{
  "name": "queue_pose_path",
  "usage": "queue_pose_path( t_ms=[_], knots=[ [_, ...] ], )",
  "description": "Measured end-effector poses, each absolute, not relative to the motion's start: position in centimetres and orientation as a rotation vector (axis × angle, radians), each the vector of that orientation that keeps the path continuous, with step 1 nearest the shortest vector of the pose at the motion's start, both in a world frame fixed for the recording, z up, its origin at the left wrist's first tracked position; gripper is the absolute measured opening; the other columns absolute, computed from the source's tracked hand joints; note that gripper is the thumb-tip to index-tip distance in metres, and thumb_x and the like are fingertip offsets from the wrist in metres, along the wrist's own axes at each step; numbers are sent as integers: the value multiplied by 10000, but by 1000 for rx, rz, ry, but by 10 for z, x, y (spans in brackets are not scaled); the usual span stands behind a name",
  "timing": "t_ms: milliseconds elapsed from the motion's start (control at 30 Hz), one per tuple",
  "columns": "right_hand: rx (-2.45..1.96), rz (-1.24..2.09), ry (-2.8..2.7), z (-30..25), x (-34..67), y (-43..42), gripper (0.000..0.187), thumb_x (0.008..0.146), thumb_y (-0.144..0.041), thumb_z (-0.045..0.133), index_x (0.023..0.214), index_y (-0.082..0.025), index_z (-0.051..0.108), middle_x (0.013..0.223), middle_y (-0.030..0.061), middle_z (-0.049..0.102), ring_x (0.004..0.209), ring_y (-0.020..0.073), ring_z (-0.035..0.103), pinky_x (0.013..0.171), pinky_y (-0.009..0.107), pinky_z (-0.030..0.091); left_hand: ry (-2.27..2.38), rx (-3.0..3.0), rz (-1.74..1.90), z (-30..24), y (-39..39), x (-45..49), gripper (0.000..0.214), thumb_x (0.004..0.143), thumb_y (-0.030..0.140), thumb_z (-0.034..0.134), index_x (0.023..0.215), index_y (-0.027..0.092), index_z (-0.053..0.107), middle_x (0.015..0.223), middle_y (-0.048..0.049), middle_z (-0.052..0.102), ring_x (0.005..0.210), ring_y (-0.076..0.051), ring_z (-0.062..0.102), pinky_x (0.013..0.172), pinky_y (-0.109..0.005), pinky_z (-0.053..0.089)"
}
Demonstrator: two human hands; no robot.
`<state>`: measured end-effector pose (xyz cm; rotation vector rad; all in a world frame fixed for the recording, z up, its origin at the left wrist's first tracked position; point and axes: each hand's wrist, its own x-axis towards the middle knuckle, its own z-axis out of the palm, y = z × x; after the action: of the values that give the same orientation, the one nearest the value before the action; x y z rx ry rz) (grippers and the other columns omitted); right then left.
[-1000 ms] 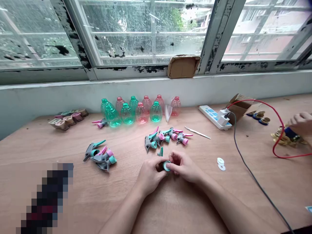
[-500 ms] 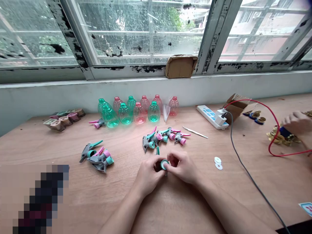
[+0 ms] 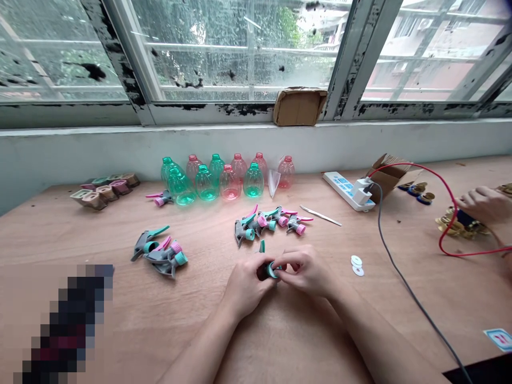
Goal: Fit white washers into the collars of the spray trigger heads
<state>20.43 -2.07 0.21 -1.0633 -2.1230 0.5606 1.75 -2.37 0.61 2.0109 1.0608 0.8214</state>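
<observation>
Head view, at the bench:
1. Teal sprayer collar (image 3: pixel 272 270) pinched between the fingers of the left hand (image 3: pixel 246 285) and right hand (image 3: pixel 306 272), above the bench (image 3: pixel 256 333), now turned more edge-on than half a second earlier.
2. Grey trigger sprayers (image 3: pixel 260 221) lie just beyond.
3. Teal and pink plastic bottles (image 3: pixel 216 181) stand grouped farther back.
4. Open cardboard box (image 3: pixel 390 178) sits right, contents hidden.

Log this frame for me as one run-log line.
left hand: holds teal sprayer collar | right hand: pinches same collar | nearby: trigger sprayer heads | co-worker's hand: at gold-coloured parts
</observation>
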Motion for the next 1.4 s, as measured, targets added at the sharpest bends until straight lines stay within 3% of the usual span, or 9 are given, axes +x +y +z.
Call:
queue_pose_path(
  t_ms=[600,1000,1400],
  knots=[
    [-1246,538,-2048,7,193,-29,116,787,-200,654,792,-235,764,639,-28,681,523,75,529,540,195,337,1100,2050,818,4,-23,17,358,732,74,599,1035,246,679,950,11,714,869,-163,633,741,-242,444],
    [-1423,461,-2085,16,188,-37,201,833,-236,591,744,-265,769,631,-18,717,506,93,550,523,227,286,1221,2068,818,0,-23,18,246,721,99,609,924,229,656,874,15,703,792,-153,630,683,-233,439],
    [-1631,383,-2009,19,175,-47,214,859,-258,571,741,-253,750,705,6,743,579,129,624,560,237,317,1275,2090,802,-4,-23,20,269,741,94,579,962,238,634,928,4,691,882,-175,633,732,-257,457]
  ],
)
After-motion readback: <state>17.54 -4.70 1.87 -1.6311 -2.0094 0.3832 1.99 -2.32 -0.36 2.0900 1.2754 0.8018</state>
